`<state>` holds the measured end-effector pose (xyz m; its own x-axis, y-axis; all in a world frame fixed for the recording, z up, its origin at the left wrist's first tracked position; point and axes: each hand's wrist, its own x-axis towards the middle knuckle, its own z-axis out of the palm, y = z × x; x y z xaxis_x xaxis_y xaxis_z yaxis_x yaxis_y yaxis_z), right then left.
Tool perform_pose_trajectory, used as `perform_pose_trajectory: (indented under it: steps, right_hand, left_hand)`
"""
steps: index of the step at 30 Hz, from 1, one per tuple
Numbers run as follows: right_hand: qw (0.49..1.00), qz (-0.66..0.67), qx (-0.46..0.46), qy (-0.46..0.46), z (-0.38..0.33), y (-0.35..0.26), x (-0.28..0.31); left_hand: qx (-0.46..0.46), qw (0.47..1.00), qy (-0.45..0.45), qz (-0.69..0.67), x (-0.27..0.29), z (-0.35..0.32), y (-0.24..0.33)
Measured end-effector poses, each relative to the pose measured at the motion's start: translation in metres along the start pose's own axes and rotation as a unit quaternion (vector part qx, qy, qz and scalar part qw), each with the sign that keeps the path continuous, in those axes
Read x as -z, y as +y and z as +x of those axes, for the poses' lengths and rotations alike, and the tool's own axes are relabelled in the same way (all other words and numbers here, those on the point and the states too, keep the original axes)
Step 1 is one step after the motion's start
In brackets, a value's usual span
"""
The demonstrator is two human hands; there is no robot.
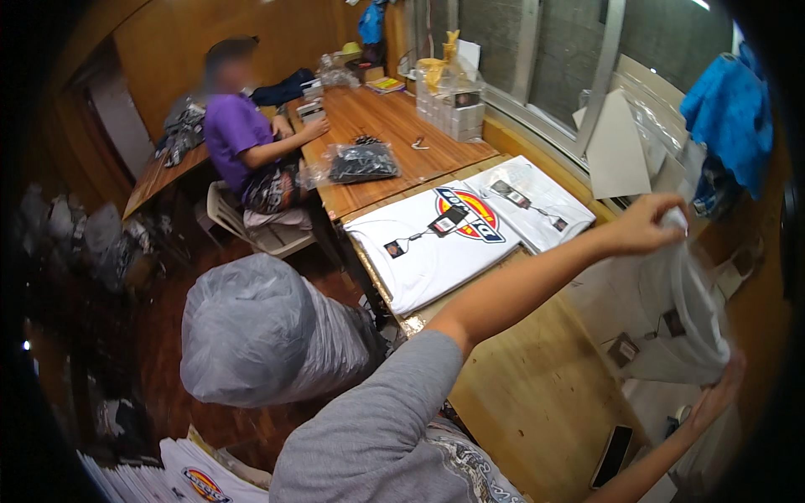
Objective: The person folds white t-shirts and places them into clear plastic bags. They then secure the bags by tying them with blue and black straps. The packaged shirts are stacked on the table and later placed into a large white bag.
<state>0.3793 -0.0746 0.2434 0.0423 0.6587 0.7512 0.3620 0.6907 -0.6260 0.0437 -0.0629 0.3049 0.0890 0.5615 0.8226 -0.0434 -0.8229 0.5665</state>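
A folded white shirt (671,293) is lifted off the right side of the table, bent along its far edge, with dark hang tags dangling on its face. It looks wrapped in thin clear plastic, though that is hard to be sure of. My left hand (650,225) reaches across and pinches its upper corner. At the lower corner, my right hand (721,390) grips the same shirt. Nearer the middle lies another folded white shirt (377,230) with a colourful chest print and black tags. Beside it rests a bagged white shirt (545,210), also tagged.
A black phone (612,457) lies on the wooden table (528,377). A large grey plastic-wrapped bundle (243,327) stands at left. Across the far table, a person in purple (231,138) sits near a bag of black items (362,163) and stacked white boxes (449,113).
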Motion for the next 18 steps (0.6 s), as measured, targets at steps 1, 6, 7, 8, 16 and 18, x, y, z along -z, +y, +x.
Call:
perform_pose_trajectory:
  steps: [1,6,7,8,16,18]
  right_hand:
    - [0.999,-0.019,-0.033,0.011,-0.007,-0.004,-0.005]
    - [0.976,0.034,-0.161,-0.143,-0.135,0.043,-0.007]
    - [0.957,-0.005,-0.212,-0.199,-0.162,0.046,-0.014]
    - [0.949,-0.013,-0.163,-0.269,-0.193,0.059,-0.020]
    - [0.890,-0.100,-0.148,-0.420,-0.225,-0.013,0.002]
    - [0.943,-0.056,-0.164,-0.285,-0.234,-0.002,-0.039]
  left_hand:
    - [0.005,1.000,-0.022,0.020,0.005,-0.020,0.006]
    - [0.097,0.967,-0.190,0.137,0.012,-0.188,-0.046]
    - [0.218,0.945,-0.226,0.090,0.012,-0.224,-0.049]
    - [0.260,0.926,-0.264,0.077,0.012,-0.265,-0.061]
    - [0.364,0.903,-0.077,0.214,-0.005,-0.337,-0.016]
    - [0.497,0.827,-0.038,0.260,-0.013,-0.329,-0.009]
